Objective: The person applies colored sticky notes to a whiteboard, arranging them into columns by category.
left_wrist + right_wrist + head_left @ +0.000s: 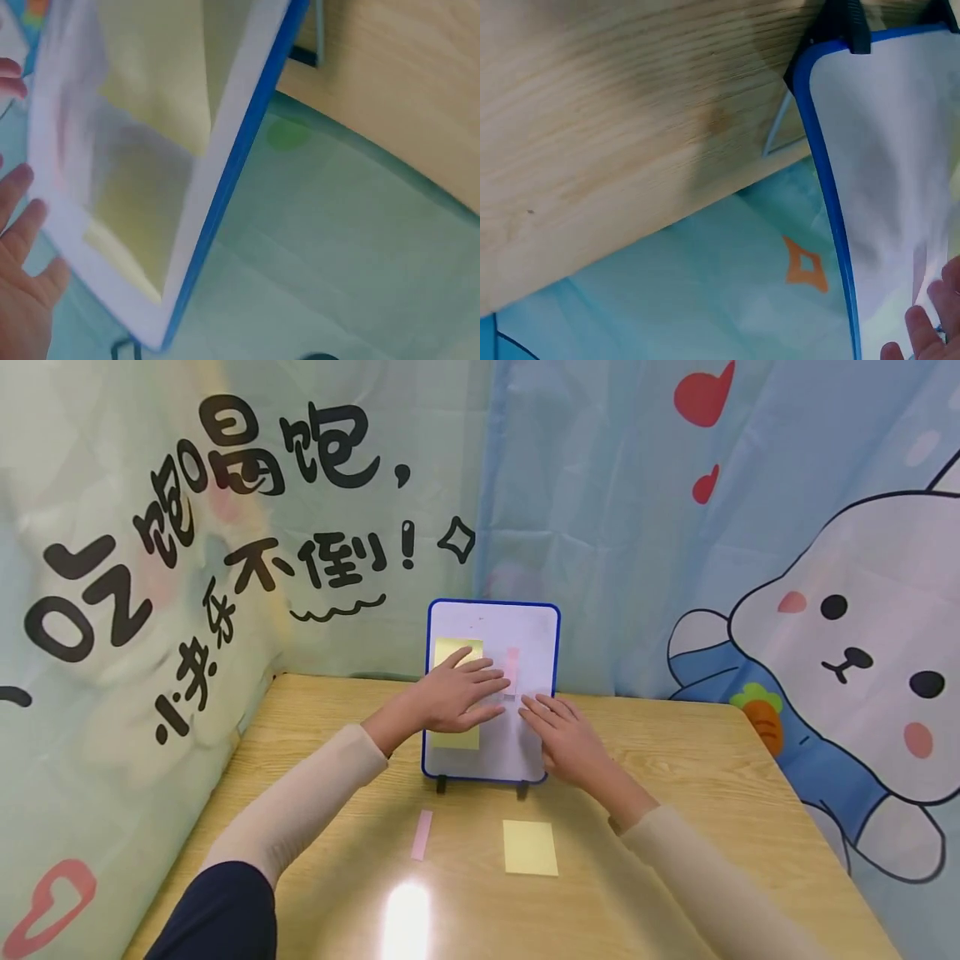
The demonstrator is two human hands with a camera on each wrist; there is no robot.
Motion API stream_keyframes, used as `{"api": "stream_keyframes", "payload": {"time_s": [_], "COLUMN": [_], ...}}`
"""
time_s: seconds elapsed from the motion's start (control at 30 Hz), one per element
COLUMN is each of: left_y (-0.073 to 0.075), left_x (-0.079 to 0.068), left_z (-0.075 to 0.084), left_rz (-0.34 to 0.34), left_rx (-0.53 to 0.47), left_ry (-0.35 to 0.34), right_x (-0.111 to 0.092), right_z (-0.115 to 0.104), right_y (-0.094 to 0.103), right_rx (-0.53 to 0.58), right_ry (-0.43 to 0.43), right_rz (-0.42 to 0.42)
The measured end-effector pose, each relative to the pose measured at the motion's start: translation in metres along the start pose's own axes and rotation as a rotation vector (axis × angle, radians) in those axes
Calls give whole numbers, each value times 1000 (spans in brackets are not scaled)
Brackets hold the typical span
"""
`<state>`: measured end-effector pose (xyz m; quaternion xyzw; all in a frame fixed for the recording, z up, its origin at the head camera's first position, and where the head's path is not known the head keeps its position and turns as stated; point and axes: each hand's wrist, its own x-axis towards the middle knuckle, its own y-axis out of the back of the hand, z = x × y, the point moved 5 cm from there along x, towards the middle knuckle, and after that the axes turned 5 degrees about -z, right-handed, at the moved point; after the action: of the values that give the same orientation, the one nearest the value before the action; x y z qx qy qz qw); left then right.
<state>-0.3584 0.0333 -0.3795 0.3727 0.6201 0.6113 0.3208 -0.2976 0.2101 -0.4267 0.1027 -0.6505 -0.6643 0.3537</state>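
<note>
A small whiteboard (536,647) with a blue frame stands upright. On its left half are two yellow sticky notes, the upper one (447,648) and the lower one (459,741); right of them is a narrow pink sticky strip (513,664). My left hand (459,695) is spread in front of the board, overlapping the yellow notes, fingertips near the pink strip. Its straight fingers also show in the left wrist view. Lower right, my right hand (570,743) extends its fingers toward the strip's lower end. Neither hand holds anything. In the right wrist view the strip (920,274) is partly visible beside the right fingertips.
On the wooden table (645,843) before the board lie another pink strip (422,835) and a yellow sticky note (530,848). Black feet (441,784) support the board. A printed curtain (592,527) hangs behind and beside the table.
</note>
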Motion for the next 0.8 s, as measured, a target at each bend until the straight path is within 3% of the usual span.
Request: {"api": "stream_keyframes", "payload": {"time_s": [0.17, 0.3, 0.47, 0.57, 0.67, 0.8], "left_y": [0, -15, -46, -63, -76, -90], "left_x": [-53, -103, -156, -178, -190, -201], "left_z": [-4, -12, -22, -26, -29, -27], "left_rz": [157, 239, 271, 242, 191, 145], "left_rx": [-123, -154, -169, -185, -190, -187], "left_ry": [10, 123, 371, 455, 509, 567], "right_x": [-25, -53, -88, -105, -116, -125], "right_z": [6, 13, 20, 19, 17, 12], "right_y": [9, 10, -2, -12, -17, -20], "right_rx": [82, 111, 171, 216, 237, 219], "right_ry": [-50, -168, -441, -558, -598, -589], "right_rz": [257, 344, 244, 147, 90, 87]}}
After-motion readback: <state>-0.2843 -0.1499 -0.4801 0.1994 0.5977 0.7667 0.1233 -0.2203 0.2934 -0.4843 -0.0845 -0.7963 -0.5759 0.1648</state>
